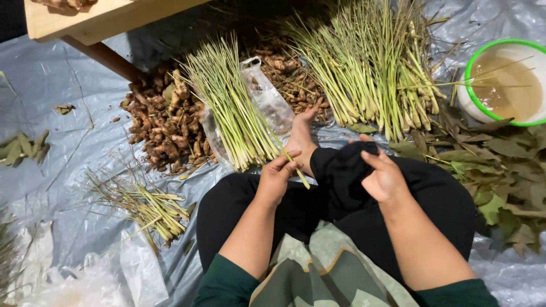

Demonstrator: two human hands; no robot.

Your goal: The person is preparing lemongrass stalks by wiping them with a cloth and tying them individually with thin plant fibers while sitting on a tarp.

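Green lemongrass stalk pinched in left hand, fingers closed around it, tip slanting down toward the knee, upper end running up into the near lemongrass bundle. Right hand loosely curled, holding nothing, resting on black trouser leg right of the stalk. Bare foot just beyond the stalk, touching the bundle's cut ends.

Relative to the near bundle:
- lying on a clear plastic bag, bag edge sticking out right.
- brown ginger-like roots heaped left, touching; more roots behind, right of the bag.
- bigger lemongrass pile right, well apart from the hands.
- white basin with green rim far right, murky liquid inside, thin stalks across the rim.
- dried leaves lower right, beside the right knee.
- trimmed scraps lower left.
- wooden bench corner upper left.
- grey plastic sheet under everything.
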